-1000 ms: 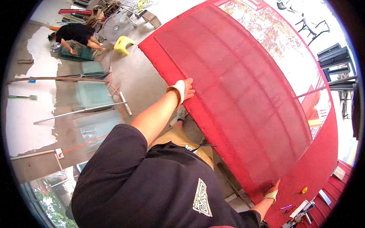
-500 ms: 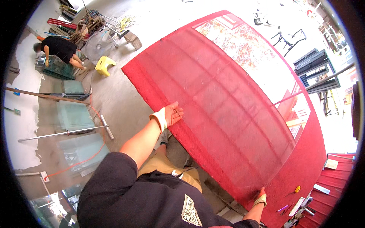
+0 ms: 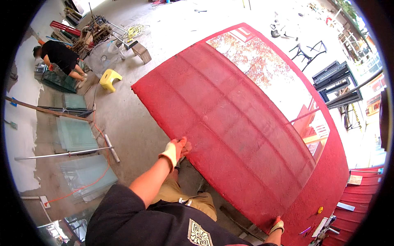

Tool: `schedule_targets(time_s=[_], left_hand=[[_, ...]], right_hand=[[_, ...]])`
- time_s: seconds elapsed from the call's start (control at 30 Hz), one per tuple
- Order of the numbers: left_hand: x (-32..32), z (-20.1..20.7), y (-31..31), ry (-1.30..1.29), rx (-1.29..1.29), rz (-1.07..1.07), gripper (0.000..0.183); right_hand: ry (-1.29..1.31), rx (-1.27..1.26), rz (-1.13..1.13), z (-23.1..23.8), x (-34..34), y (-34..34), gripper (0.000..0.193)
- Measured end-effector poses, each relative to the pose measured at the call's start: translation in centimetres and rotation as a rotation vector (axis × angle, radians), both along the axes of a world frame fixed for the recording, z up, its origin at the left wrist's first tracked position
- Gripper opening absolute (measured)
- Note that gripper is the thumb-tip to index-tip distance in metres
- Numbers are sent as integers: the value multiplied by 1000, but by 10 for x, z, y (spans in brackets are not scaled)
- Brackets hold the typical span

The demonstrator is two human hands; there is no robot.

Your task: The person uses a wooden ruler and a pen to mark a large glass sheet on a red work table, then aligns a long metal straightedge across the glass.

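Observation:
A large clear glass sheet (image 3: 230,135), reddish from the cloth beneath and bright with reflections toward its far side, lies on a red fabric-covered table (image 3: 324,176). My left hand (image 3: 176,148), in a pale glove with orange on the fingers, is at the near edge of the sheet and table, its fingers curled and closed there. At the sheet's near right corner, my right hand (image 3: 278,226), gloved alike, has its fingers closed on the glass edge. The undersides of both grips are hidden.
A yellow tape measure (image 3: 320,210) and small tools lie on the table's right part. Glass panes (image 3: 78,133) lean along the left wall. A yellow stool (image 3: 110,80) and a fan (image 3: 104,55) stand near a bending co-worker (image 3: 61,57). Black frames (image 3: 336,84) stand at the right.
My left hand has shifted down and slightly left, and its fingers have curled from a more open pose. The view has tilted. The co-worker has shifted slightly.

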State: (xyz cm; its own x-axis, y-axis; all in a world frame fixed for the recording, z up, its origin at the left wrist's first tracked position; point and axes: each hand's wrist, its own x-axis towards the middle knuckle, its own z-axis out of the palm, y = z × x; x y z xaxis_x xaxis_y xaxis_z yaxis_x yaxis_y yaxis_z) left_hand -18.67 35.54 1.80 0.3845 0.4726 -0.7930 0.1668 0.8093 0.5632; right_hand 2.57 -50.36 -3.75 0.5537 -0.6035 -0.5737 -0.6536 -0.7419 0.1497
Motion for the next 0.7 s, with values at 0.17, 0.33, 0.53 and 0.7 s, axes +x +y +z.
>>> schedule_targets(time_s=[0.17, 0.33, 0.53, 0.7], left_hand=[[-32, 4, 17, 105, -8, -14, 42], [-13, 0, 48, 187, 66, -26, 37], [14, -14, 89, 233, 148, 20, 49], [30, -11, 110, 252, 182, -43, 68]], right_hand=[[187, -83, 452, -1, -18, 8, 68], [153, -47, 640, 5, -21, 40, 64], [-435, 532, -90, -25, -10, 64, 46], [-342, 459, -84, -50, 19, 71, 53]])
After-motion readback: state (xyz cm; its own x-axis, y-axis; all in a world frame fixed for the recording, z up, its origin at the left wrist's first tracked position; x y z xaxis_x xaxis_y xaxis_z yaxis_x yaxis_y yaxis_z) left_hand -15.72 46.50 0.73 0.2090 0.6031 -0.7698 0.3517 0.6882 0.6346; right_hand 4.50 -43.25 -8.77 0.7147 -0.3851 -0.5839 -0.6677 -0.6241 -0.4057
